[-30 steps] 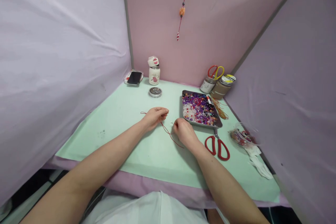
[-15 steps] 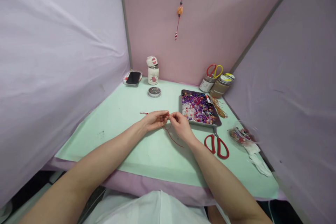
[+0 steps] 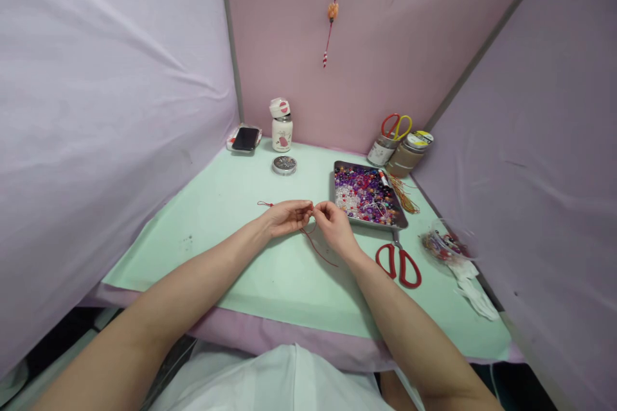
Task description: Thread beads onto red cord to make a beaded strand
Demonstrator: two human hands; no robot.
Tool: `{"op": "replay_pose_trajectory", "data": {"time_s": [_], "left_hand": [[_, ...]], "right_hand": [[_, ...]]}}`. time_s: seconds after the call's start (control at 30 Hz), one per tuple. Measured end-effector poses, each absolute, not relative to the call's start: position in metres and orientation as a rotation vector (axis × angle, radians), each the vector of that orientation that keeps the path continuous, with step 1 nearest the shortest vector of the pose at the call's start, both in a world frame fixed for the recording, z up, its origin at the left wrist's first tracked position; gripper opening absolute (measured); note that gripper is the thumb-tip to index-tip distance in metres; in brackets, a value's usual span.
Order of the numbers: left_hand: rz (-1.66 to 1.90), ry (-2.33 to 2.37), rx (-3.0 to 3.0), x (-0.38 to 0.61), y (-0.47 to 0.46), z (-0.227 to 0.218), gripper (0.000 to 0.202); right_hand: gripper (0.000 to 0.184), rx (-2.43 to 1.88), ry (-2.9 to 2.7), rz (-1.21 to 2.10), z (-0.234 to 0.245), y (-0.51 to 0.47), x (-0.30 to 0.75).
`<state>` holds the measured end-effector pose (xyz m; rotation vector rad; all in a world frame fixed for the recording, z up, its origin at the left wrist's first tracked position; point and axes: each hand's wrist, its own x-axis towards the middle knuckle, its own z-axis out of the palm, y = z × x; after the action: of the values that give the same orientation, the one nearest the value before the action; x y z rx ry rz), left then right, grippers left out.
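Above the pale green table, my left hand [image 3: 290,217] is closed on a thin red cord [image 3: 319,252], whose looped end sticks out to the left beyond the wrist. My right hand [image 3: 332,223] pinches at the left fingertips, also on the cord; the exact spot they work on is too small to make out. Loose cord ends hang below the hands toward the lower right. Beside my right hand stands a metal tray [image 3: 376,225] of purple, red and clear beads. Red-handled scissors [image 3: 409,270] lie just in front of the tray.
At the back are a phone [image 3: 245,139], a white bottle [image 3: 282,133], a small round tin [image 3: 284,166], a jar holding scissors [image 3: 382,151] and a brown jar [image 3: 405,157]. On the right lie cords [image 3: 406,198] and a bag of beads [image 3: 446,244]. A beaded string [image 3: 332,11] hangs on the wall.
Both hands stay together at the cord with barely any shift. The whole view has moved slightly, table objects appearing a little higher.
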<state>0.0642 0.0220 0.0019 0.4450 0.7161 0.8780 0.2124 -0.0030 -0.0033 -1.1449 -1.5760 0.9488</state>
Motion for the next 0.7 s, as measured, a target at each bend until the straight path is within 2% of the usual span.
{"op": "replay_pose_trajectory", "data": {"time_s": [0.43, 0.7], "left_hand": [[0.909, 0.658, 0.518, 0.0647, 0.0199, -0.0011, 0.003], [0.902, 0.632, 0.565, 0.0654, 0.0209, -0.0059, 0.003]], "right_hand": [[0.013, -1.142, -1.462, 0.927, -0.0073, -0.0007, 0.2122], [0.01, -1.085, -1.271, 1.173, -0.0039, -0.0015, 0.208]]}}
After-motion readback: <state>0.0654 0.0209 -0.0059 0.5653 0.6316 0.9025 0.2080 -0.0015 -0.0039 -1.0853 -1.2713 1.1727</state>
